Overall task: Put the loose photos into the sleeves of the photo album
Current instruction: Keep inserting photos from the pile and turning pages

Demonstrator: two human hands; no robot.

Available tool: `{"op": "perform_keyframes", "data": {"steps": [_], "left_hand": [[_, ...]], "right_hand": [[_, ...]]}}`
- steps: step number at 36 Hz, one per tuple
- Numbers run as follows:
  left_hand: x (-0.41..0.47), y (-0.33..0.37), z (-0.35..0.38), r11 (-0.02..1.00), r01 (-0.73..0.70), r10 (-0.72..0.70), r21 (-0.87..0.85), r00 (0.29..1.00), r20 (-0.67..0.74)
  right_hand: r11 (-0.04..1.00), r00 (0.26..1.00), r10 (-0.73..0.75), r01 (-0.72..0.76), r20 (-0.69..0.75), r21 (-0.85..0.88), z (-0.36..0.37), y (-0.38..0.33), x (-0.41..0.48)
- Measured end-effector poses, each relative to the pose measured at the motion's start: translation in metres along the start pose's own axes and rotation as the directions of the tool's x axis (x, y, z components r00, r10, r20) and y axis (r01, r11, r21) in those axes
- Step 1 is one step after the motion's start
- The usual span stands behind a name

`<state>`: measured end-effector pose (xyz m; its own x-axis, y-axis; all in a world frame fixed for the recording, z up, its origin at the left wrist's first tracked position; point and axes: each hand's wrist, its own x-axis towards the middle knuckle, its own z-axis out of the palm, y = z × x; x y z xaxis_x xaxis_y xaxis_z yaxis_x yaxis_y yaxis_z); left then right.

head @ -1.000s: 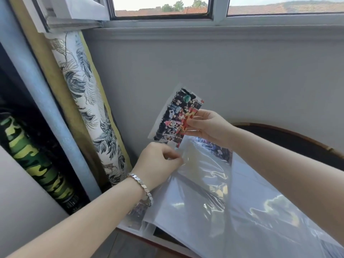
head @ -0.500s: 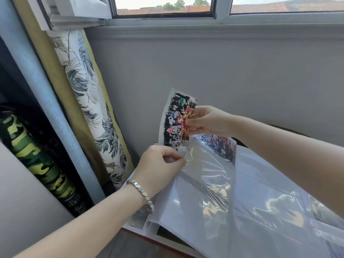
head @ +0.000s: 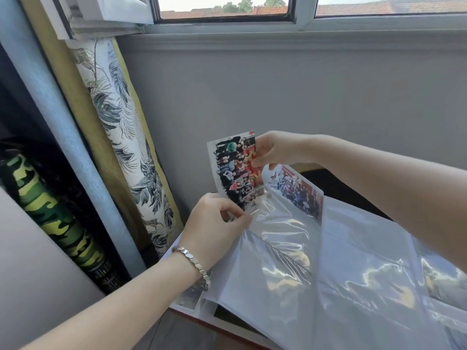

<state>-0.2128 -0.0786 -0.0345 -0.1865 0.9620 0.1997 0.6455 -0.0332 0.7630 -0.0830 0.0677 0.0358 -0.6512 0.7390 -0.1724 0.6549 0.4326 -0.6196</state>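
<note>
Now the loose photo (head: 235,170) stands almost upright, where a second ago it leaned off to the right; its lower edge has come down to the mouth of the clear sleeve (head: 275,231) and looks to be just entering, though the glare on the film hides how far. The right hand (head: 280,150) grips the photo's right edge, thumb on the printed face and fingers curled behind; the left hand (head: 214,223) pinches the sleeve's film at the near left of the opening, thumb and forefinger pressed together, holding it lifted. By my reading the squaring-up is done, and what remains is a straight slide down into the pocket. Just right, a second photo (head: 298,190) already sits in the far pocket of the album (head: 366,281). Further out are a bracelet (head: 194,263) on the left wrist, a leaf-print curtain (head: 121,137) at left and the grey wall (head: 303,92) beyond.
</note>
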Motion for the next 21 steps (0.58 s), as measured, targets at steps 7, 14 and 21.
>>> {"op": "perform_keyframes", "data": {"steps": [7, 14, 21], "left_hand": [[0.001, 0.001, -0.001, 1.000, 0.020, -0.020, 0.001, 1.000, 0.018], [0.002, 0.001, -0.003, 0.999, 0.005, -0.005, 0.040, 1.000, 0.005], [0.001, 0.004, -0.003, 0.997, -0.023, 0.024, 0.076, 0.999, -0.022]], "right_hand": [[0.995, 0.997, 0.039, -0.033, 0.067, -0.093, -0.006, -0.007, 0.006], [0.998, 0.992, 0.054, -0.058, 0.117, 0.035, -0.007, 0.008, 0.007], [0.999, 0.988, 0.036, -0.037, 0.153, -0.001, -0.002, 0.008, 0.008]]}}
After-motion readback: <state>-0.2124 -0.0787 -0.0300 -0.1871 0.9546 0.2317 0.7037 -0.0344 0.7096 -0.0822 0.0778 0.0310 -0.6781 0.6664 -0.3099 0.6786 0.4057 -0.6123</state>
